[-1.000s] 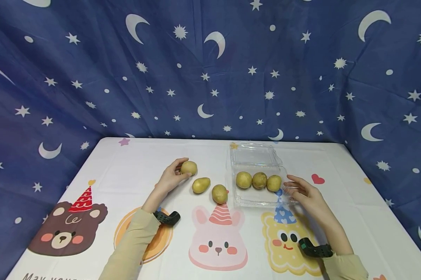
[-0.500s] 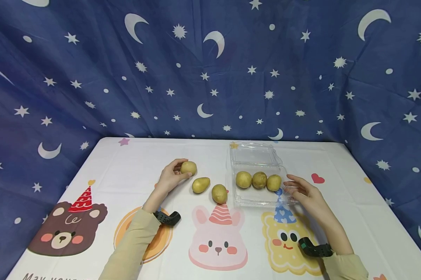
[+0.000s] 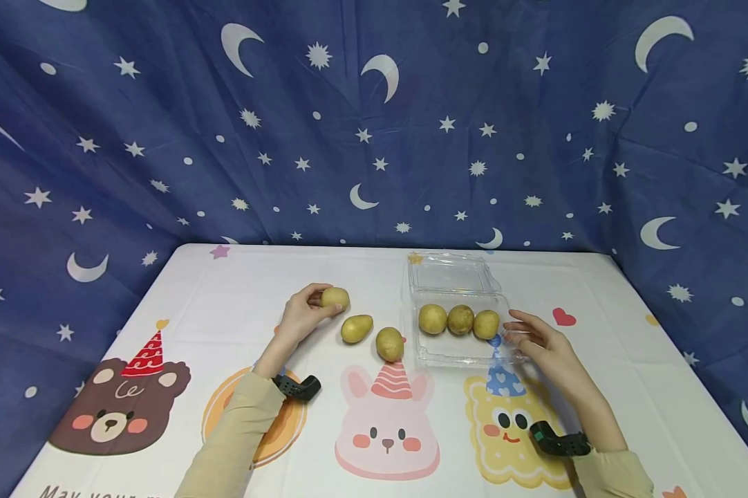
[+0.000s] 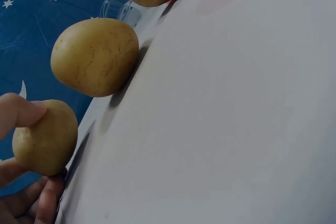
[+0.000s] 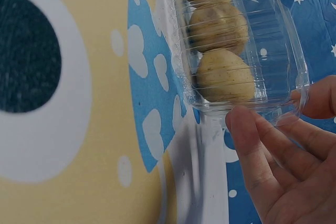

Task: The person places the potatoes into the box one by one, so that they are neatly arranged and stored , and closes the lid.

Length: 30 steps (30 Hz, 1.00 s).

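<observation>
My left hand (image 3: 302,315) holds a potato (image 3: 335,298), thumb on top and fingers beneath in the left wrist view. Beside it on the cloth lie a longer potato (image 3: 357,328) and a rounder potato (image 3: 390,344). A clear plastic clamshell box (image 3: 455,360) stands right of them, its lid (image 3: 450,272) folded back. Three potatoes (image 3: 460,320) sit in a row inside the box. At the box's right end my right hand (image 3: 545,342) grips the rim and side wall, its thumb and fingers spread along it in the right wrist view.
A white tablecloth (image 3: 249,277) printed with party animals covers the table. Behind it hangs a blue curtain (image 3: 324,138) with moons and stars. Dark wrist cameras (image 3: 296,387) are strapped to both forearms.
</observation>
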Tool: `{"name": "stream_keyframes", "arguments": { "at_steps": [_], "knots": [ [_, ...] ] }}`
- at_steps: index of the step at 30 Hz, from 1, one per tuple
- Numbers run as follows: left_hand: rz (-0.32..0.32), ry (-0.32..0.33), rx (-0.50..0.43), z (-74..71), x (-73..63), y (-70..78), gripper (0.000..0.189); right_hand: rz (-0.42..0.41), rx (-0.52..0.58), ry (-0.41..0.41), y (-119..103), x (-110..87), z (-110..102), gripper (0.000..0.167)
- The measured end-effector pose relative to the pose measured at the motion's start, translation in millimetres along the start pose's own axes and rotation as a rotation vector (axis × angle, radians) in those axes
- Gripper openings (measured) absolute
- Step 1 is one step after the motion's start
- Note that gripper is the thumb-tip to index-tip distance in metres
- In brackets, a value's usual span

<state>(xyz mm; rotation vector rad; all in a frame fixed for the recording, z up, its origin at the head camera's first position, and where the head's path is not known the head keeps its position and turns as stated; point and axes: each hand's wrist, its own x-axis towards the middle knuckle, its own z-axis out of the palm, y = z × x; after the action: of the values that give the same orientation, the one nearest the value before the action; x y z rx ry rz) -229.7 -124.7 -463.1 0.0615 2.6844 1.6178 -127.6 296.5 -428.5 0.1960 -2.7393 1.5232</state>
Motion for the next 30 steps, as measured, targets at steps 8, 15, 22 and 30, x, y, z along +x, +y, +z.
{"name": "stream_keyframes", "arguments": {
  "at_steps": [8, 15, 22, 30],
  "knots": [
    [-0.048, 0.018, 0.000, 0.6, 3.2, 1.0, 0.047, -0.010, 0.004, 0.002, -1, 0.9, -1, 0.047],
    [-0.072, 0.019, 0.011, -0.5, 1.9, 3.7, 0.048, 0.013, 0.009, -0.003, 0, 1.9, -1, 0.048],
    [-0.066, 0.028, -0.008, -4.1, -0.8, 8.6, 0.049, 0.022, 0.008, -0.004, -1, 1.7, -1, 0.049],
    [-0.033, 0.034, -0.030, -6.0, -2.0, 15.8, 0.049, 0.025, -0.014, 0.002, -2, 1.5, -1, 0.049]
  ]
}}
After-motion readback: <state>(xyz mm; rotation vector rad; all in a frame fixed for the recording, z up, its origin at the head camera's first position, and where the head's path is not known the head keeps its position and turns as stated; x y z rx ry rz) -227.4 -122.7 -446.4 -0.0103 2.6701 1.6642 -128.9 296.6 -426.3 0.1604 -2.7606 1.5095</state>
